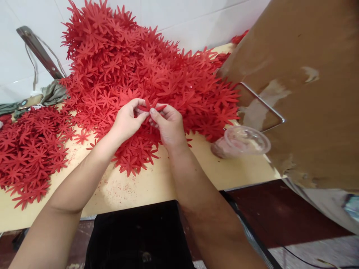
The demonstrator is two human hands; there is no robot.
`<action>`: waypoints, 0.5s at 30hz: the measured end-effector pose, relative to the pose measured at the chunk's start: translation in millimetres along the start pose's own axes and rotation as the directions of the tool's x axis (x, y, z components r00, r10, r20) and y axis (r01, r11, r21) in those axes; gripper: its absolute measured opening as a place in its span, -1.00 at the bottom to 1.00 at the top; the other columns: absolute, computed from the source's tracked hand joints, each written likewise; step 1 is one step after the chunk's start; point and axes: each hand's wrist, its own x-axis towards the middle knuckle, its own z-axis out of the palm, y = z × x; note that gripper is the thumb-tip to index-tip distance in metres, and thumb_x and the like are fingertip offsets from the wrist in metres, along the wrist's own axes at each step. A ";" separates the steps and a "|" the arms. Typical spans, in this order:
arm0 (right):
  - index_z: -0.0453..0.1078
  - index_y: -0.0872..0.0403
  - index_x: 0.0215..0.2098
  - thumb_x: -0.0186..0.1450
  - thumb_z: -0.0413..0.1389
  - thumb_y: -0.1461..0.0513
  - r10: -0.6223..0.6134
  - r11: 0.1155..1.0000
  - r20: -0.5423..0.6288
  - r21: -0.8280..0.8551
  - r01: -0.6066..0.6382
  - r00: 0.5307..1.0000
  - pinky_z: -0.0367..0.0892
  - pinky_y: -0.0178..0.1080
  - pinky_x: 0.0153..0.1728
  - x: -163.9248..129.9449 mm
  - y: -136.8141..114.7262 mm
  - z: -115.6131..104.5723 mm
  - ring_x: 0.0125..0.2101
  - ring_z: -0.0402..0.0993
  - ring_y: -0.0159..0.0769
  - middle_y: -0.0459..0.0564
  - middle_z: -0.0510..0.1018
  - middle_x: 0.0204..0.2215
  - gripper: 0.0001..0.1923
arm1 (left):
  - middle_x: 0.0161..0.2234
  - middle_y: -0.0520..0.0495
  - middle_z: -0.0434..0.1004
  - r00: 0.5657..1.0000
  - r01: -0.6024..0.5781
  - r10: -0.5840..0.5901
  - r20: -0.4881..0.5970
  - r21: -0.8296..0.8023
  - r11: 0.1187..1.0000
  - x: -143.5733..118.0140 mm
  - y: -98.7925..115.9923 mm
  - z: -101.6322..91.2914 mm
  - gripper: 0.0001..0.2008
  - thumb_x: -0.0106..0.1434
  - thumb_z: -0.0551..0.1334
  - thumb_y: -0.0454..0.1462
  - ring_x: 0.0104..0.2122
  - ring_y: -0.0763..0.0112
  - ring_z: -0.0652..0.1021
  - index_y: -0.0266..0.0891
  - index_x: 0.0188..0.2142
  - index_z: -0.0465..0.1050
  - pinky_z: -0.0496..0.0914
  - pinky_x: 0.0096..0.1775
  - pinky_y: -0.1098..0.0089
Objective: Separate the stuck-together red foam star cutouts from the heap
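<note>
Between my two hands is a red flower-shaped cutout [148, 107] with narrow petals. The fingers of my left hand [129, 116] pinch its left side, thumb pressed near the middle. My right hand [170, 125] grips the right side, its thumb on the flower's centre and its other fingers curled behind. Just behind and below both hands rises a large heap of similar red flower cutouts [112, 67]. Part of the held flower is hidden by my fingers.
A second pile of red flowers [30, 145] lies at the left. On the right stand a clear plastic cup [238, 142] and a big brown cardboard sheet [314, 74]. A metal bar [39, 50] leans against the white tiled wall, above a grey-green cloth [54, 92]. Red specks dot the pale tabletop [120, 190].
</note>
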 end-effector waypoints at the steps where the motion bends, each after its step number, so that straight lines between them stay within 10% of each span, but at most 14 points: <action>1: 0.32 0.04 -0.51 -0.15 0.33 -0.09 -0.009 1.000 0.001 -0.019 0.009 1.000 0.25 -0.38 -0.54 0.2 0.0 -0.3 -0.61 0.24 -0.55 -0.25 0.38 -0.63 -0.53 | -0.36 0.03 0.51 1.000 -0.008 0.008 0.019 -0.011 1.000 -0.6 1.0 -1.2 -0.76 0.09 0.27 -0.38 -0.38 0.50 0.49 -0.25 -0.21 0.41 0.41 -0.25 0.43; 15: 0.22 0.07 -0.60 0.10 0.17 -0.15 -0.203 0.953 0.041 -0.220 0.207 0.978 0.12 -0.37 -0.56 -9.4 -6.9 1.9 -0.59 0.09 -0.55 -0.22 0.20 -0.66 -0.51 | -0.24 -0.03 0.41 0.960 -0.247 0.276 -0.054 0.306 0.919 -5.6 16.3 -5.3 -0.80 0.20 0.25 -0.23 -0.08 0.30 0.41 -0.12 -0.16 0.50 0.29 0.05 0.23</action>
